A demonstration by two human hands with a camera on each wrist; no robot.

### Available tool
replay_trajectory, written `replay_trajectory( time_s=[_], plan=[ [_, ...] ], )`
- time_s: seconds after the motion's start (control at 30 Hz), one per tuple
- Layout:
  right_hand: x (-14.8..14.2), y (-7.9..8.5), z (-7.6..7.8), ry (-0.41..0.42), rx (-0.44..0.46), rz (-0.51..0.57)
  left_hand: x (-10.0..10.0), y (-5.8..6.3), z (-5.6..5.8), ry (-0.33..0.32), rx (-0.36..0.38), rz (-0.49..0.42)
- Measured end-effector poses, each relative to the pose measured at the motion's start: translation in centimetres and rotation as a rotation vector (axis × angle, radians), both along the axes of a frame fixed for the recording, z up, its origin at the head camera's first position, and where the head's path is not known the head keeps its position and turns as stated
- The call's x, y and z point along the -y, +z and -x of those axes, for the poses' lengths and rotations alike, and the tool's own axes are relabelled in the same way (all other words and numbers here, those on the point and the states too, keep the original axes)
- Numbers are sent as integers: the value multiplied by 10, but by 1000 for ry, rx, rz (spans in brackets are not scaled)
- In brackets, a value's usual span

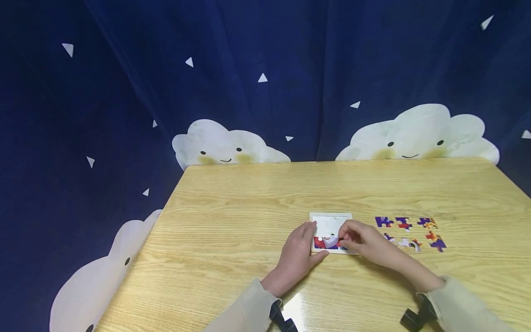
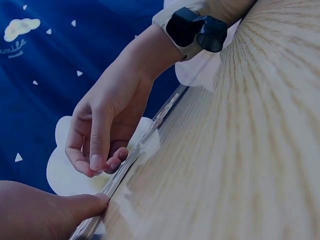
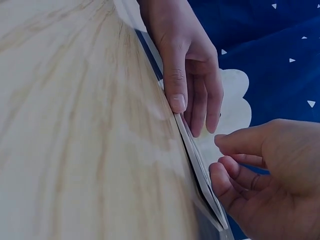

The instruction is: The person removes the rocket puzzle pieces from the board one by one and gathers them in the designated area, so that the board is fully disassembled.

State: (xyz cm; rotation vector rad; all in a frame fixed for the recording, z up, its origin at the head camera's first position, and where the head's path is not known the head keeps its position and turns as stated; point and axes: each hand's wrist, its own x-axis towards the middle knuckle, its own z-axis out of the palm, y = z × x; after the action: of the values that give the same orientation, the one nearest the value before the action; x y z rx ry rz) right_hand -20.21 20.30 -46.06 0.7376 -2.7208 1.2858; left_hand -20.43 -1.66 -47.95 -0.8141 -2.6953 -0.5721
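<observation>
Puzzle tray [image 1: 328, 224], partly filled, lies on the surface [image 1: 232, 207]; left hand [image 1: 295, 256] rests nearly straight fingers along its edge; right hand [image 1: 370, 240] curls fingers over it, any grip unclear.

From here the table [image 1: 232, 198] looks wood-grained, kinda glossy; puzzle board [image 1: 325, 224] seems smooth, curtain [image 1: 232, 69] past the far edge is matt cloth, wrist gadgets [image 2: 212, 36] plastic-ish.

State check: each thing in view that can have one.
Tray: flat; near part holds pieces, far part bare white
Loose pieces: outside tray, two rough rows
Left hand: resting at tray's edge, thumb extended
Right hand: fingers curled over tray; grip contents unclear
Curtain: hanging
</observation>
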Motion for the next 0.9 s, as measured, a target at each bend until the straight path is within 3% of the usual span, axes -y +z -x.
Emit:
replay_trajectory(
  time_s=[0.53,0.9],
  plan=[
    [20,1,15,18,48,-17,1,-1,1,22,-2,11],
    [26,2,18,-3,59,-98,11,1,8,-65,85,-42]
  ],
)
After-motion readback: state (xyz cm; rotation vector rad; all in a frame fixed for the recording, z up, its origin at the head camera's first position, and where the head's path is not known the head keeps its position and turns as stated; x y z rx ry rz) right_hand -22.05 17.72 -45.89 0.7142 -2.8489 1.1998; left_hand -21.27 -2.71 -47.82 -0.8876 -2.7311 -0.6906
